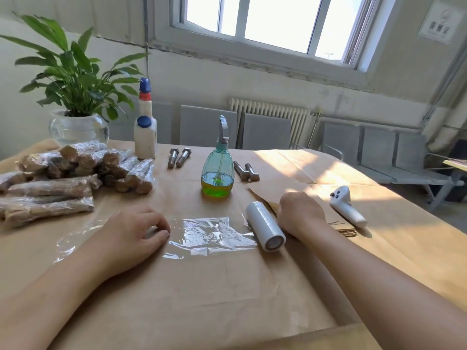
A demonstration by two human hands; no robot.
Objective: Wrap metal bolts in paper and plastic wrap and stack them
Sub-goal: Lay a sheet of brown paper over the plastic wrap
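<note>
A sheet of clear plastic wrap [212, 236] lies flat on the brown paper in front of me. My left hand [134, 236] rests on its left end, with curled fingertips and thumb pinching the film. The white wrap roll [265, 224] lies at the sheet's right edge. Just right of the roll is my right hand [300, 213], knuckles up on a stack of cut brown paper pieces [341, 229]; its fingers are hidden. Two bare bolts [178, 157] lie at the back centre, and two more bolts [246, 170] to their right. Wrapped bolts [75, 173] are piled at the left.
A green spray bottle [217, 170] stands behind the wrap sheet. Two white bottles [145, 132] and a potted plant [73, 79] in a glass bowl stand at the back left. A white controller [347, 205] lies right of my right hand. Brown paper [202, 294] covers the table.
</note>
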